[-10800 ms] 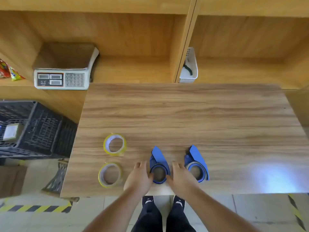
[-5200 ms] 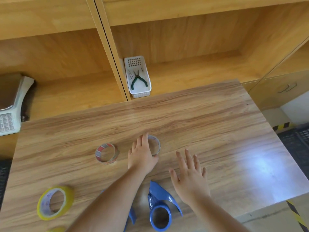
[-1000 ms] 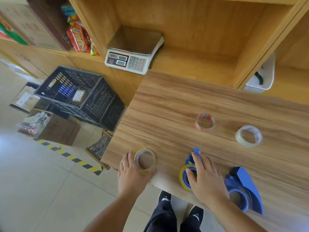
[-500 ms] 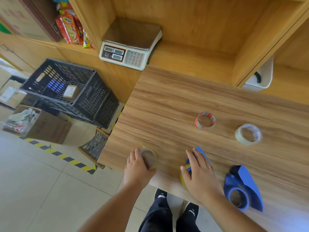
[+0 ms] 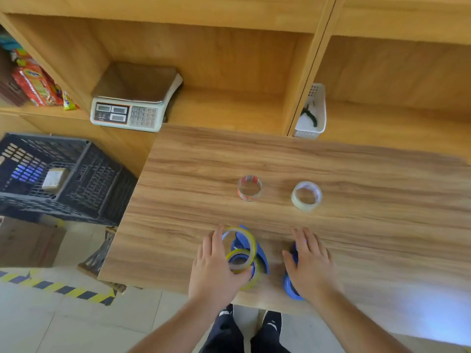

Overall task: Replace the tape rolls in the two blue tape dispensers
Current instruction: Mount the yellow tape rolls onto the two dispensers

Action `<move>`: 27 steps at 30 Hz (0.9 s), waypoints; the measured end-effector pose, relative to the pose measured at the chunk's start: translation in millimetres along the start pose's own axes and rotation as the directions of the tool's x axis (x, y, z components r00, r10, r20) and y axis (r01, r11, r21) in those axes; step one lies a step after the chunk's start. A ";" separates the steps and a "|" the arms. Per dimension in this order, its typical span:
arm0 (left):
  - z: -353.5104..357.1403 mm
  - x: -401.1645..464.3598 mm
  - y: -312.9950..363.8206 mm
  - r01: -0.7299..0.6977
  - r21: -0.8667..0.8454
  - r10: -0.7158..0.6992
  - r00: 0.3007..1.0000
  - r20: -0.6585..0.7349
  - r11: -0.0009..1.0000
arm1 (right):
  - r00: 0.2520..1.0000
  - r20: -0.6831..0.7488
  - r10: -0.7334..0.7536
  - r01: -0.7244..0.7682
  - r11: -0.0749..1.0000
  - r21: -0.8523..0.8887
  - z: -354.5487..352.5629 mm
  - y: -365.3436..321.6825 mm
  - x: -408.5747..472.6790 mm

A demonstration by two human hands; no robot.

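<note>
Far left, a black crate (image 5: 58,174) sits on the floor w/ a small box inside; above it snack packets (image 5: 35,82) lie on a shelf. Next over, a digital scale (image 5: 132,105) rests in the wooden shelf unit, just behind the worktop (image 5: 191,174) edge.

Near the front edge of the worktop, the left hand (image 5: 214,271) holds a yellow tape roll (image 5: 242,242) tilted up — thumb at its lower rim, fingers along its left side — right over the left blue dispenser (image 5: 257,253). That dispenser already has a yellow-edged roll (image 5: 252,278) around its hub, approx. under the lifted one.

Mid-worktop, well apart from the hands, two more rolls lie flat: a red-printed roll (image 5: 249,188), then a whitish roll (image 5: 306,196) to its right.

The right hand (image 5: 308,268) lies palm-down, fingers spread, on the right blue dispenser (image 5: 290,289) — only bits of blue show at the thumb side & near the wrist. Can't tell if it grips or just rests.

Behind, at the shelf divider, a white basket (image 5: 312,123) holds dark-handled pliers (image 5: 311,115).
</note>
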State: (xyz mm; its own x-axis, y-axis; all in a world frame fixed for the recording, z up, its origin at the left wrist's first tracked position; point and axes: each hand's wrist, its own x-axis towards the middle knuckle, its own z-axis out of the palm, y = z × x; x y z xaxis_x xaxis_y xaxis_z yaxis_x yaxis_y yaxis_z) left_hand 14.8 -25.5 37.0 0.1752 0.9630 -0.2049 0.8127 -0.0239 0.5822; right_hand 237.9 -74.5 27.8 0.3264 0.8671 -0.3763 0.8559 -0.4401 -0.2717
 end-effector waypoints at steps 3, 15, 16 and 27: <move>29.2 -15.8 30.5 -0.063 0.005 0.063 0.996 0.056 0.998 | 0.999 -0.009 0.052 -0.052 0.998 0.025 -0.8 32.8 -8.4; 128.9 -56.7 94.4 -0.038 0.069 0.023 0.978 0.207 0.997 | 0.984 0.057 0.171 -0.179 0.967 0.181 -2.2 107.0 -28.9; 134.2 -57.9 96.0 -0.024 0.081 0.007 0.979 0.204 0.996 | 0.983 0.063 0.172 -0.182 0.964 0.194 -1.6 109.6 -28.7; 165.6 -59.1 98.2 0.094 0.133 -0.119 0.974 0.195 0.987 | 0.986 0.115 0.124 -0.152 0.945 0.288 7.5 124.6 -29.4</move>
State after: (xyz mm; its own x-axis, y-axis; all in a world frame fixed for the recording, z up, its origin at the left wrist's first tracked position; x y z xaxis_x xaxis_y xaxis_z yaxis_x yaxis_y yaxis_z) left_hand 176.2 -129.3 -24.0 0.1822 0.8880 -0.4223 0.8921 0.0314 0.4508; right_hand 332.0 -156.6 -1.6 0.3815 0.7734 -0.5063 0.6440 -0.6153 -0.4546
